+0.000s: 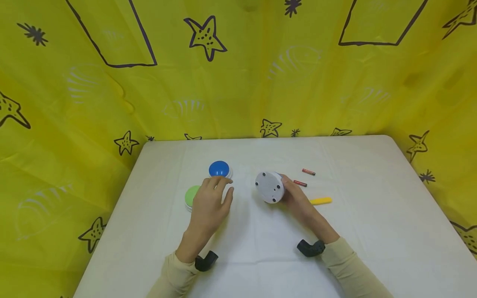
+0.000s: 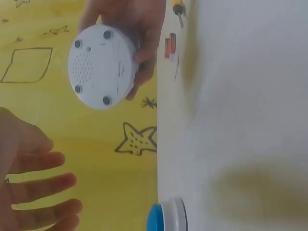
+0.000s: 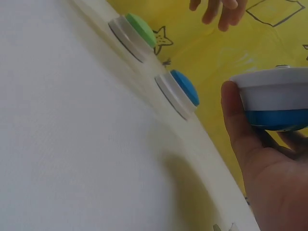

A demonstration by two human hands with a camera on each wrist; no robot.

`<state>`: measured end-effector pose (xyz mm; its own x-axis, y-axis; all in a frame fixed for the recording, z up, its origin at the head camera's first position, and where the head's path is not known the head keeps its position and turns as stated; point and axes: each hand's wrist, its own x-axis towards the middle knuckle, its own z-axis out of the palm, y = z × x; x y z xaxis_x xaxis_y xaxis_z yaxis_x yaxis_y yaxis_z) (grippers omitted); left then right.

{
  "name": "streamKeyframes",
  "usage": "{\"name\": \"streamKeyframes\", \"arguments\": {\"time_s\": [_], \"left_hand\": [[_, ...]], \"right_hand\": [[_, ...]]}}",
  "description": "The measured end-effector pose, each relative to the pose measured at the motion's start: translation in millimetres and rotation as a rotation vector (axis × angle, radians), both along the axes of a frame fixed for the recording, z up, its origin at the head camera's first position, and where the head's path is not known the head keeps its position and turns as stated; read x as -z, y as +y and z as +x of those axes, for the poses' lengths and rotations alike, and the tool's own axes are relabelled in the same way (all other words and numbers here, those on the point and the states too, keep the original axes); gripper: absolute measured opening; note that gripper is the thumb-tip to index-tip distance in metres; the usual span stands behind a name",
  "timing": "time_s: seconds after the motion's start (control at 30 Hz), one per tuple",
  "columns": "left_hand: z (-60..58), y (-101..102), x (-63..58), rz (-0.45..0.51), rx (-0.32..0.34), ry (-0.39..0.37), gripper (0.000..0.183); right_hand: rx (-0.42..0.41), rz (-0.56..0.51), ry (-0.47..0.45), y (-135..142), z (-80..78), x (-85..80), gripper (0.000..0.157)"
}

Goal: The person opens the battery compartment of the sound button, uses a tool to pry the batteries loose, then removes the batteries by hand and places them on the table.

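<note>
My right hand [image 1: 298, 200] grips a round white push button [image 1: 269, 187] by its side, up off the table. Its underside, with dark round feet and a patch of small holes, faces the head camera. From the right wrist view, the blue top of this button [image 3: 276, 118] points downward into the palm. Fingers spread and holding nothing, my left hand [image 1: 210, 203] hovers over the table's left part. It partly covers a green push button [image 1: 191, 195] in the head view. Just beyond its fingertips stands another blue push button [image 1: 219, 169], dome up.
Two red batteries [image 1: 308, 171] lie behind my right hand. A screwdriver with a yellow handle [image 1: 321, 201] lies to that hand's right, its shaft showing in the left wrist view. A yellow patterned curtain [image 1: 238, 91] hangs behind the white table [image 1: 357, 178].
</note>
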<state>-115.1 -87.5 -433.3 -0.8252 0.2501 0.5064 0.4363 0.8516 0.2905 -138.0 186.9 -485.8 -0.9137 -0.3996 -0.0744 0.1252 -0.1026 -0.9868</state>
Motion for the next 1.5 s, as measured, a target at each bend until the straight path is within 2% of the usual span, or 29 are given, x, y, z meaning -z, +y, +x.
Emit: {"name": "streamKeyframes", "arguments": {"time_s": [0.17, 0.37, 0.53, 0.73, 1.13, 1.3, 1.5], "left_hand": [[-3.2, 11.9, 0.8, -0.031, 0.126, 0.078, 0.016], [-6.9, 21.7, 5.5, -0.165, 0.289, 0.188, 0.021], [-8.2, 26.5, 11.3, -0.228, 0.382, 0.287, 0.021], [-9.9, 28.2, 15.7, -0.293, 0.411, 0.348, 0.023], [-7.6, 31.0, 7.7, -0.514, 0.435, 0.437, 0.014], [-8.0, 31.6, 7.5, -0.54, 0.455, 0.449, 0.015], [-7.5, 31.4, 5.8, -0.546, 0.474, 0.524, 0.023]], "right_hand": [[-0.016, -0.093, -0.053, -4.2, 2.6, -1.3, 0.068], [-0.06, -0.226, -0.174, -8.2, 6.7, -7.0, 0.073], [-0.125, -0.306, -0.171, -10.3, 8.6, -6.3, 0.073], [-0.153, -0.326, -0.191, -10.7, 8.8, -5.1, 0.074], [-0.163, -0.267, -0.253, -6.5, 7.9, -8.5, 0.074], [-0.175, -0.277, -0.28, -5.8, 7.3, -11.3, 0.072], [-0.197, -0.313, -0.293, -6.1, 8.6, -16.6, 0.069]]}}
